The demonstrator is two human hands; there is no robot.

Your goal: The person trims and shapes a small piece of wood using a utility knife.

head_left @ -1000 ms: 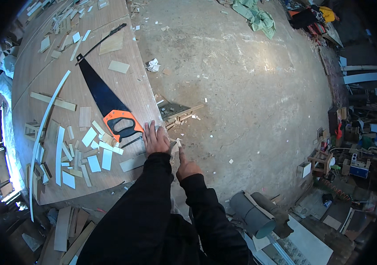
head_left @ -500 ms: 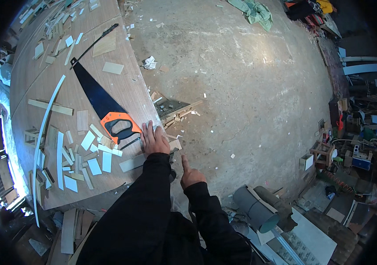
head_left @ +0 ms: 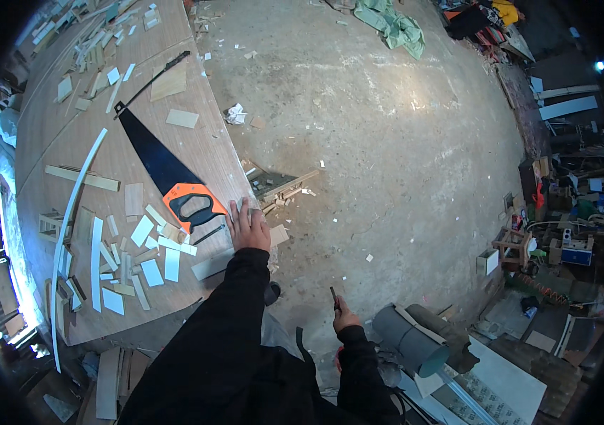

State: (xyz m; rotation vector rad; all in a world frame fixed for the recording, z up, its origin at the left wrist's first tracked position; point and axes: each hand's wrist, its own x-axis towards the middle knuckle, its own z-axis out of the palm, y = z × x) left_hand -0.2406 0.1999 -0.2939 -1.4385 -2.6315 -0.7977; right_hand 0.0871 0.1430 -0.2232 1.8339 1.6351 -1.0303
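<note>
My left hand lies flat at the table's right edge, its fingers stretched forward and a little apart. A pale wooden strip runs beneath its wrist, and a piece of wood shows past its right side, beyond the table edge. My right hand is closed round a thin dark stick-like tool, held over the floor to the right; its kind is unclear. Just ahead of my left hand lies a handsaw with an orange and black handle. Left of that hand rests a thin dark rod.
Wood offcuts litter the wooden table, along with a long curved white strip. Scraps lie on the concrete floor beside it. Rolled grey material stands at lower right, and clutter lines the right side.
My right hand has drawn away from the wood's end, moving right and toward me, and the dark tool now shows in it. My left hand stays almost in place.
</note>
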